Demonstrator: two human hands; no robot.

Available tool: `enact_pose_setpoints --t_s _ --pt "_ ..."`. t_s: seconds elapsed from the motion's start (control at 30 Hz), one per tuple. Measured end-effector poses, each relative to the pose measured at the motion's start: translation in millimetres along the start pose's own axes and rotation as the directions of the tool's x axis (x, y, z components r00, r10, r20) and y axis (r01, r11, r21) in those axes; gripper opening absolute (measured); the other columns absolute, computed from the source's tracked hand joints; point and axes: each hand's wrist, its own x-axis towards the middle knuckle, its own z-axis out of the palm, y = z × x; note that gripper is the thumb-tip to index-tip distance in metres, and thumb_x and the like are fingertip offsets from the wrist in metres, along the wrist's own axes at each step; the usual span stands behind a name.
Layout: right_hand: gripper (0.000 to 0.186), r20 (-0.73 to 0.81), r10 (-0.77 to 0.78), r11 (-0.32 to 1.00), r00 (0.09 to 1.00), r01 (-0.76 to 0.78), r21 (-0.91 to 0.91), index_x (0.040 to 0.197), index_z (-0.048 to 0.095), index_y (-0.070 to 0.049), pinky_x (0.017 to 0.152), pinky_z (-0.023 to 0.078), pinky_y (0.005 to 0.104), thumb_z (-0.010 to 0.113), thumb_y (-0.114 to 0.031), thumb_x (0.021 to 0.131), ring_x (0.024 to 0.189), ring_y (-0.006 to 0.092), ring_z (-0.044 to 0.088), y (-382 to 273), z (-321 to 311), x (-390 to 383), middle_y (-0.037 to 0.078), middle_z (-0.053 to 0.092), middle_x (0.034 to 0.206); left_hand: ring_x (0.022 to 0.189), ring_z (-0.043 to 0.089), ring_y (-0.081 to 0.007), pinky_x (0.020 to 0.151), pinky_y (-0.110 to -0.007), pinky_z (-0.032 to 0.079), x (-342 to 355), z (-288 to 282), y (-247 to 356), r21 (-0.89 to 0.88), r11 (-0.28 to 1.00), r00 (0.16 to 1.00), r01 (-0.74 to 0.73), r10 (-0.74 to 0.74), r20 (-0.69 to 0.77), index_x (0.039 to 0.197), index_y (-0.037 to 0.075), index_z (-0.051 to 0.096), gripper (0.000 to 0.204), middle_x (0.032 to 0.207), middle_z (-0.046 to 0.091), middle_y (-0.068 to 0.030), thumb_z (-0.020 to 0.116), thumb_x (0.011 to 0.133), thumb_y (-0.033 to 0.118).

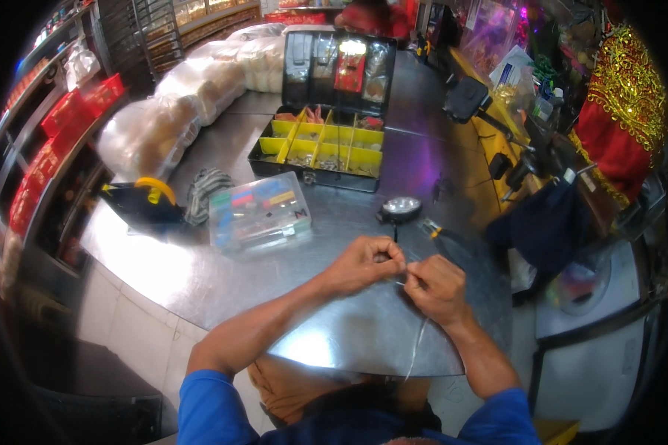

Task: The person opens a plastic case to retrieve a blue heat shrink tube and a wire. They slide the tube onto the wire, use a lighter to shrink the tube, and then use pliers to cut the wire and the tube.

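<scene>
My left hand [371, 263] and my right hand [434, 285] meet over the front of the steel table [260, 289], thumbs and forefingers pinched on a thin pale thread [418, 348] that trails down past the table's front edge. What lies between the fingertips is too small to make out clearly. Just beyond my hands is a round lamp [401, 208] on a dark stem, with small yellow-handled pliers [432, 228] to its right. A clear compartment box [260, 211] of coloured pieces lies to the left.
An open black case with yellow compartments [315, 148] sits farther back. At left are a dark tool pouch [137, 204], a grey cloth [208, 189] and bulky plastic bags [148, 133]. Tools, dark cloth [542, 230] and red-gold fabric [616, 111] crowd the right. Another person [371, 18] is behind the table.
</scene>
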Motion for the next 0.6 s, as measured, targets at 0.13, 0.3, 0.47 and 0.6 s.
enact_pose_setpoints --t_s 0.13,0.3,0.47,0.6 --pt "0.013 0.0 -0.021 1.0 1.0 0.021 -0.008 0.08 0.069 -0.002 0.054 0.049 0.0341 0.073 0.007 0.071 0.056 0.0216 0.059 0 2 -1 0.007 0.062 0.068 0.089 0.06 -0.0088 0.08 -0.025 0.051 -1 -7 -4 -0.068 0.992 0.994 0.104 -0.103 0.023 0.098 0.001 0.069 0.009 0.095 0.065 -0.0018 0.071 0.098 0.01" --pt "0.011 0.023 0.272 0.956 0.962 -0.273 0.111 0.086 0.07 -0.001 0.053 0.051 0.0338 0.073 0.003 0.076 0.059 0.0207 0.064 0 5 -9 0.009 0.065 0.073 0.083 0.064 -0.013 0.074 -0.028 0.053 3 -7 4 0.336 0.936 0.994 -0.103 0.106 0.008 0.096 0.0 0.07 0.012 0.092 0.067 -0.006 0.073 0.095 0.011" --pt "0.014 0.043 0.274 0.952 0.961 -0.277 0.133 0.093 0.072 -0.001 0.051 0.05 0.0314 0.074 0.0 0.08 0.058 0.0181 0.064 3 5 -9 0.01 0.068 0.078 0.081 0.067 -0.0192 0.073 -0.032 0.055 0 -5 16 0.593 0.776 0.973 -0.213 0.221 0.061 0.095 -0.001 0.071 0.014 0.091 0.068 -0.0116 0.075 0.091 0.012" --pt "0.015 0.07 0.289 0.938 0.955 -0.297 0.178 0.096 0.073 -0.001 0.05 0.049 0.0289 0.076 -0.001 0.081 0.056 0.0153 0.062 -2 3 -4 0.009 0.07 0.081 0.081 0.068 -0.0203 0.073 -0.033 0.056 -1 -5 17 0.595 0.775 0.971 -0.213 0.233 0.043 0.096 -0.002 0.071 0.014 0.091 0.068 -0.0134 0.074 0.09 0.011"
